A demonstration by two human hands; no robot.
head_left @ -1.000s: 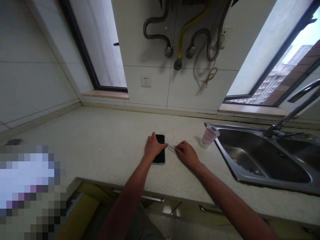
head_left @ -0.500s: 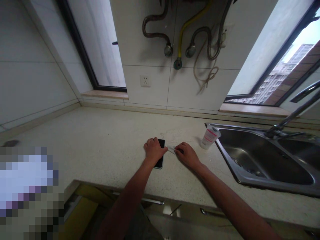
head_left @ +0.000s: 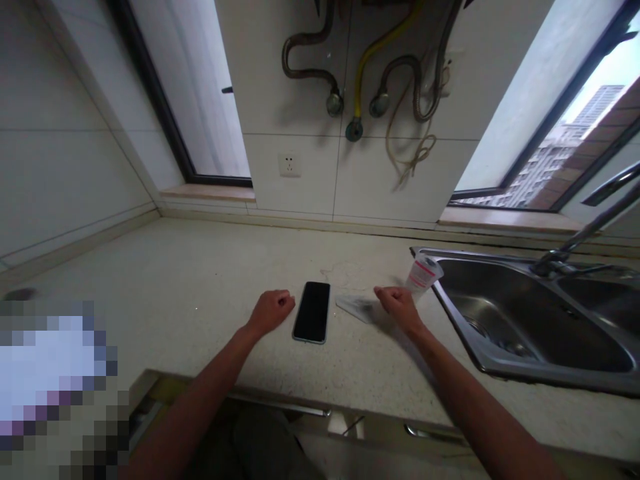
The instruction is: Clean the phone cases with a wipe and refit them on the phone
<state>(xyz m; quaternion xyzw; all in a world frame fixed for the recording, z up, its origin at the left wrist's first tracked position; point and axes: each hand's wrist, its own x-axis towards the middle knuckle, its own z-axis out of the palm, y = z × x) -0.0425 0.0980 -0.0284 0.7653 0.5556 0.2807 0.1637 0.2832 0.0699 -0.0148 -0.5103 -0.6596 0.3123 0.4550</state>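
**Both hands curled, smartphone face-up between them**

We find the smartphone (head_left: 313, 312) lying flat on the pale desk (head_left: 250, 260), dark screen up, its long side running roughly away from the wearer. The left hand (head_left: 273, 311) is just beside its left edge, apart from it. We note that hand as narrow: fingers folded into a loose fist, with no object visible in it.

To the phone's right, near but apart, we record a thin translucent sheet (head_left: 354, 308) on the desk, its right end in shadow. Past that end is the right hand (head_left: 400, 310), also narrow, fingers tucked in; we cannot tell whether anything is inside the curl.

Behind the right hand we log a translucent plastic cup (head_left: 425, 270) with red print, its lower part hidden. It is next to the rim of the steel sink (head_left: 459, 319). On the wall we mark a socket (head_left: 289, 165) and a yellow pipe (head_left: 359, 80).
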